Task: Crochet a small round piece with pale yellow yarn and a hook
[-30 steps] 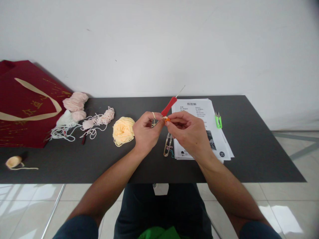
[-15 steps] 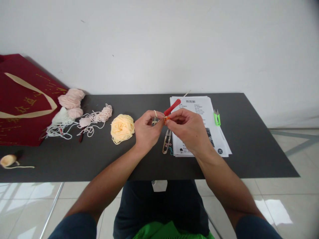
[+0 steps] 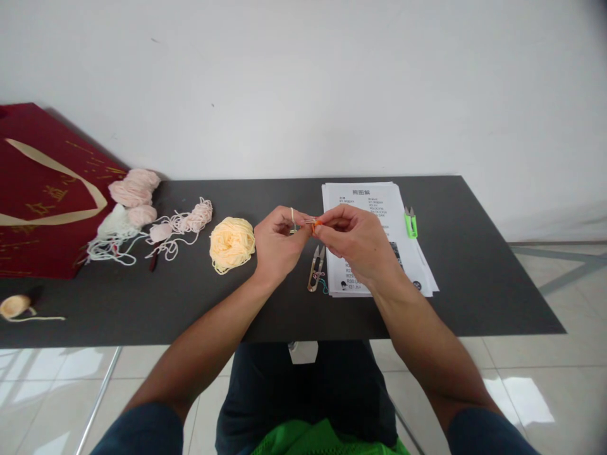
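My left hand (image 3: pixel 277 243) is closed in a pinch, a strand of pale yellow yarn (image 3: pixel 293 218) looped round its index finger. The small piece of crochet work at its fingertips is mostly covered. My right hand (image 3: pixel 358 240) is closed too, its thumb and index finger on the crochet hook (image 3: pixel 310 221). The hook's thin metal shaft lies level between both hands; its handle is hidden. A small orange bit shows at the right fingertips, too small to name. Left of my left hand lies a pale yellow ball of yarn (image 3: pixel 232 244).
Printed sheets (image 3: pixel 363 287) lie beneath my right hand. Metal thread snips (image 3: pixel 315 268) are beside them, green snips (image 3: pixel 410 222) on their right edge. Pink yarn (image 3: pixel 137 188), white yarn (image 3: pixel 116 227) and a dark red bag (image 3: pixel 47 177) stand left. A small cream piece (image 3: pixel 15 306) lies front left.
The red hook handle, which stuck up past my right fingers, is out of sight now. The metal shaft has turned level between the hands. Both hands stay close together.
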A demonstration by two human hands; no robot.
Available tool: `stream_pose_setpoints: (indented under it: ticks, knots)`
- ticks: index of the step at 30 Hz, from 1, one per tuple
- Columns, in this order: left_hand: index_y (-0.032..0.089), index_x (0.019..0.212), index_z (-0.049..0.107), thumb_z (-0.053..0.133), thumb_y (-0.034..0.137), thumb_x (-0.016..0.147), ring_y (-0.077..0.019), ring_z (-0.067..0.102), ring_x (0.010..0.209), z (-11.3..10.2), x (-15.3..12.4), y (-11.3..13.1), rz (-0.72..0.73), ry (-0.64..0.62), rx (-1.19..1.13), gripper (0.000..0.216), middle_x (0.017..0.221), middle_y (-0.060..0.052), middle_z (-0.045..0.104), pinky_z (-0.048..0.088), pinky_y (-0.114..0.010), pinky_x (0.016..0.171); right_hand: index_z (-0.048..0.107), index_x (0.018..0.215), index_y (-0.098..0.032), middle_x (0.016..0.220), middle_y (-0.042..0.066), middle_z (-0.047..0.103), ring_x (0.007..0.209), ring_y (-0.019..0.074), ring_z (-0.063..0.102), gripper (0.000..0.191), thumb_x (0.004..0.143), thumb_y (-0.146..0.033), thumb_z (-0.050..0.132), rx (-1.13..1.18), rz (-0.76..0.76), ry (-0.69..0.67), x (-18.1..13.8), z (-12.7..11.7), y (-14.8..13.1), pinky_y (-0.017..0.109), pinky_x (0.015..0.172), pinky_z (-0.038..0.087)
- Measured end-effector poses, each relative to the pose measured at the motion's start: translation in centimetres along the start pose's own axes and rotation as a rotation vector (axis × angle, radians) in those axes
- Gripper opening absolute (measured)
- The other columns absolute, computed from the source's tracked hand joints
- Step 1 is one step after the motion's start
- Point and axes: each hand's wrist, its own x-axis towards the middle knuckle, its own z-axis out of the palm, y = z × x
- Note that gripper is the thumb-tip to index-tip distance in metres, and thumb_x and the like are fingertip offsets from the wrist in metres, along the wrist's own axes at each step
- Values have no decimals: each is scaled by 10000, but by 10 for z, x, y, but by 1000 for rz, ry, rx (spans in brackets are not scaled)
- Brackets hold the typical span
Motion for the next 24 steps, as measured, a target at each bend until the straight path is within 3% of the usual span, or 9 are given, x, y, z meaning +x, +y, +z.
stream_pose_setpoints:
  ticks: [4,11,15,20,24]
  knots:
    - [190,783,616,843,132,718,-141,744,710,1,4,2,-100,52,-121,243,807,-2,779,584,-249,655,720,772,-187,651,-35,678,549,64,512,153,682,-173,844,117,51,-29,0,-4,-9,236,521,368]
    - [191,818,601,858,112,688,-117,713,701,-2,11,1,-104,106,-233,299,797,22,762,595,-249,696,686,808,-220,770,-41,709,779,128,660,230,691,-235,883,252,190,-57,6,-10,-9,317,776,523]
    - [194,830,601,884,155,697,-117,705,696,-3,10,2,-115,67,-236,316,819,17,763,594,-252,687,685,821,-243,815,-42,745,824,128,677,228,711,-226,884,305,83,-15,9,-8,-1,316,834,505]
    - [190,853,659,913,192,696,-98,672,662,-5,9,1,-113,-31,-160,299,808,13,746,564,-224,651,695,842,-264,825,-28,778,973,175,735,214,743,-230,882,357,-67,-2,13,-5,6,402,1044,500]
    - [205,981,723,906,198,722,-97,671,684,-7,11,3,-143,-151,-174,317,812,12,741,558,-220,667,710,833,-263,848,-38,782,960,163,745,226,728,-211,904,379,-132,-12,15,-5,8,396,1065,504]
